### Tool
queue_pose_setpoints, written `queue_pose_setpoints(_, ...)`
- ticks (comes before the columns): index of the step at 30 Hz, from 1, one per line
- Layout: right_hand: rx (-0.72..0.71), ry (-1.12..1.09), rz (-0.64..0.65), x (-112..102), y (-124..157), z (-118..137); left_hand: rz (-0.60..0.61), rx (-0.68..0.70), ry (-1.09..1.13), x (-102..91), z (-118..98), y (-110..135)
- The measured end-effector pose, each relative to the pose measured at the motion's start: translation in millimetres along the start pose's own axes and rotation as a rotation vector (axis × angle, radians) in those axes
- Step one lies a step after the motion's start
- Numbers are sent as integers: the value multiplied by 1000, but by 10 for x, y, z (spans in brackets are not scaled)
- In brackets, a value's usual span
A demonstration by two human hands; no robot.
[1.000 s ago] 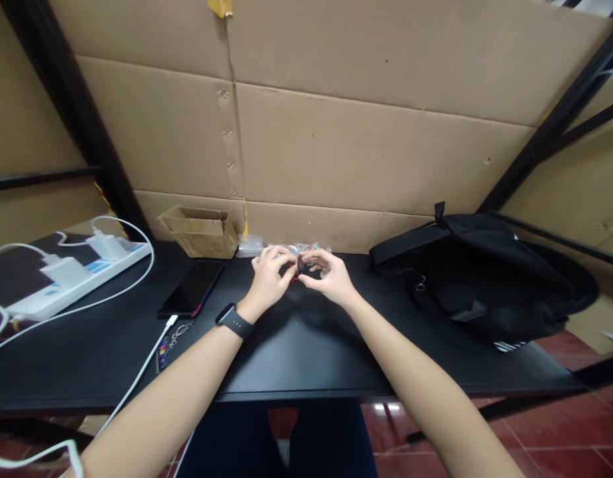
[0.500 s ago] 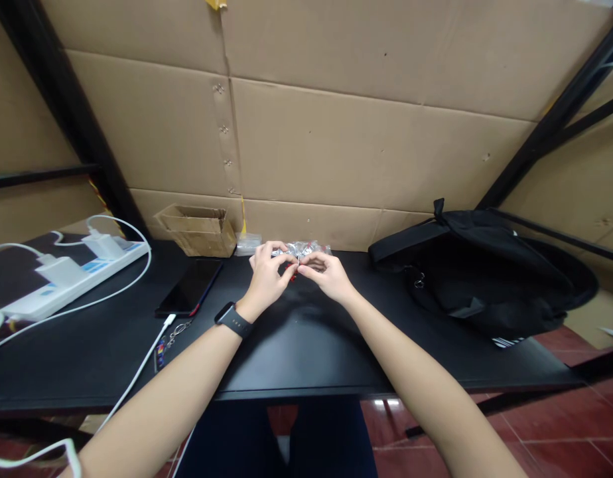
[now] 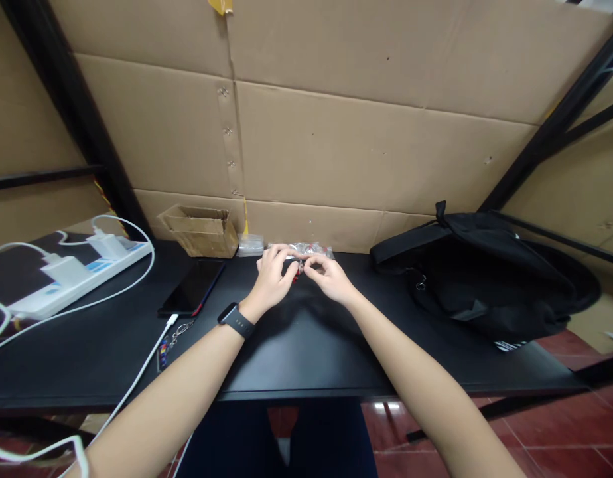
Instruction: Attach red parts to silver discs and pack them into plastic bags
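Observation:
Both my hands meet over the far middle of the black table [image 3: 306, 358]. My left hand [image 3: 276, 271] is closed, thumb and fingers pinched around a small item with red parts [image 3: 295, 275]; it is too small and too covered to name. Right beside it, my right hand [image 3: 329, 275] has thumb and forefinger curled together at the item's right side. Whatever its fingertips hold cannot be made out. Just behind the hands lie crinkled clear plastic bags [image 3: 314, 249] with bits of red, and a clear plastic packet [image 3: 250, 244] lies to their left.
A torn cardboard box [image 3: 202, 231] stands behind a dark phone [image 3: 192, 287]. A keychain [image 3: 163, 352] and white cable [image 3: 142, 368] lie nearer. The power strip [image 3: 82, 279] is at left, a black backpack [image 3: 490, 279] at right. Cardboard [image 3: 326, 146] walls the back.
My left fingers have folded further over the small item. My right thumb and forefinger have shifted slightly right, and the thin white piece seen between the fingertips no longer shows clearly.

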State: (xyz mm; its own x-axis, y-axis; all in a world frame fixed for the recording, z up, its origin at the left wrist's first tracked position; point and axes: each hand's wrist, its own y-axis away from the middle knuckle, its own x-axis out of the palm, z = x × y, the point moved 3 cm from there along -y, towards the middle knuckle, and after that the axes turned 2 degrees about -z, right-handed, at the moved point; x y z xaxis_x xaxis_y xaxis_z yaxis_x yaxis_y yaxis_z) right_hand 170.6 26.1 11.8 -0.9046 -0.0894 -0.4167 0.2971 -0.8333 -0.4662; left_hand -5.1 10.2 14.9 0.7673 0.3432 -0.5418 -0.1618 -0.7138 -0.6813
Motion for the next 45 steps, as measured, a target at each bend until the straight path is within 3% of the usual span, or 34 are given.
queue_pose_setpoints(7,-70,111,-10,-70,4,39,179,39,-66,71,15,22)
queue_pose_setpoints(16,-154,259,86,-102,31,87,230,84,-95,134,16,60)
queue_pose_setpoints(20,-179,261,93,-99,5,95,234,26,-63,138,13,64)
queue_pose_setpoints(23,-151,259,59,-142,-36,1,321,41,8,176,4,98)
queue_pose_setpoints(26,-90,428,-20,-272,-47,-185,452,78,82,260,7,160)
queue_pose_setpoints(29,-1,603,3,-414,-17,-387,506,83,104,322,9,187)
queue_pose_setpoints(32,114,616,80,-493,14,-527,480,60,149,314,8,153)
queue_pose_setpoints(34,174,601,99,-513,19,-568,395,18,162,267,54,107)
queue_pose_setpoints(38,200,624,90,-527,5,-574,242,0,-57,168,288,43)
queue_pose_setpoints(41,202,621,78,-541,1,-573,274,24,-224,163,476,39)
queue_pose_setpoints(45,191,598,54,-566,4,-548,299,8,-249,206,576,33)
